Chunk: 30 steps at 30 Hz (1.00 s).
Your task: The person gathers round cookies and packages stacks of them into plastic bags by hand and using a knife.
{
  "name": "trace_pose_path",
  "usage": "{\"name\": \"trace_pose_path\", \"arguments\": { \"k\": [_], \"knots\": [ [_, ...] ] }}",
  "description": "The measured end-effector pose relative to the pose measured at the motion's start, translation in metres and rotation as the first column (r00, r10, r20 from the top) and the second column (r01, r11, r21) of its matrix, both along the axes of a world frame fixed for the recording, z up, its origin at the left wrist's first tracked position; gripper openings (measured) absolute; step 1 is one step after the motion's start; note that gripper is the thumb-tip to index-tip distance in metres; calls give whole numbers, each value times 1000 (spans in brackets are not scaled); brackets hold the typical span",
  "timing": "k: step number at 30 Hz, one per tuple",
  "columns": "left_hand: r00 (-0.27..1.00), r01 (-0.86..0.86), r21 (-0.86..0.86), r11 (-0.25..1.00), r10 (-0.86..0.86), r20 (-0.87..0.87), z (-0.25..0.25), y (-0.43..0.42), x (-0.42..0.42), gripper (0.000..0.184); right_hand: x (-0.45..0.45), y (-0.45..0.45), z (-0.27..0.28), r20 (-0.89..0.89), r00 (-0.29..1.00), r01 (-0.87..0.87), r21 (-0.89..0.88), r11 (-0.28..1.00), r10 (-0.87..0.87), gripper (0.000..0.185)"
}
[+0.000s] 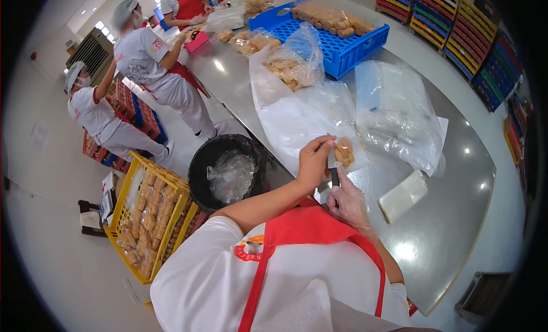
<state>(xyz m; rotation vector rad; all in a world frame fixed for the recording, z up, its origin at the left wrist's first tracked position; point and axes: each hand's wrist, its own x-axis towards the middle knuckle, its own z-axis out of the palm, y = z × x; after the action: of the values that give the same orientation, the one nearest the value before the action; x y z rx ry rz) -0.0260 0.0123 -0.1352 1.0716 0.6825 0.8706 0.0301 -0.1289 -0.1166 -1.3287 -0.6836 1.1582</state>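
Note:
My right hand [349, 205], in a clear plastic glove, is closed around the black handle of a knife [334, 177], whose blade points away from me. My bare left hand [315, 161] is beside the blade, its thumb and fingertips pinched together. What they hold, if anything, is too small to make out. Just right of the blade lies a small pile of tan baked slices [343, 152] on white plastic sheeting [291, 118]. Farther along that sheeting is a clear bag of similar slices [287, 72].
A blue crate [342, 61] of baked rolls stands at the table's far side. Clear plastic bags [394, 104] and a white wrapped block [403, 196] lie rightward. A lined black bin [197, 171] and yellow crate [123, 209] are left. Co-workers [149, 61] stand beyond.

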Motion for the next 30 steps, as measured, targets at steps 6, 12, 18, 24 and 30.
{"name": "trace_pose_path", "arguments": {
  "k": [6,12,18,24,30],
  "knots": [
    [996,25,-12,1000,-26,-80,-1,-2,-3,21,3,-1,5,-48,999,-1,9,1000,2,62],
    [996,49,0,999,-49,-69,-3,-9,-2,21,-2,7,26,-144,984,86,-149,985,-108,62],
    [996,-3,23,1000,1,91,-29,4,10,21,-1,3,3,-18,1000,23,-35,999,-23,65],
    [998,-49,106,993,54,-41,-27,12,6,24,-2,-2,7,-21,1000,-12,-75,997,11,63],
    [997,71,-30,997,-69,46,-21,-7,5,21,6,3,-8,350,937,-28,81,996,-2,62]
  ]
}}
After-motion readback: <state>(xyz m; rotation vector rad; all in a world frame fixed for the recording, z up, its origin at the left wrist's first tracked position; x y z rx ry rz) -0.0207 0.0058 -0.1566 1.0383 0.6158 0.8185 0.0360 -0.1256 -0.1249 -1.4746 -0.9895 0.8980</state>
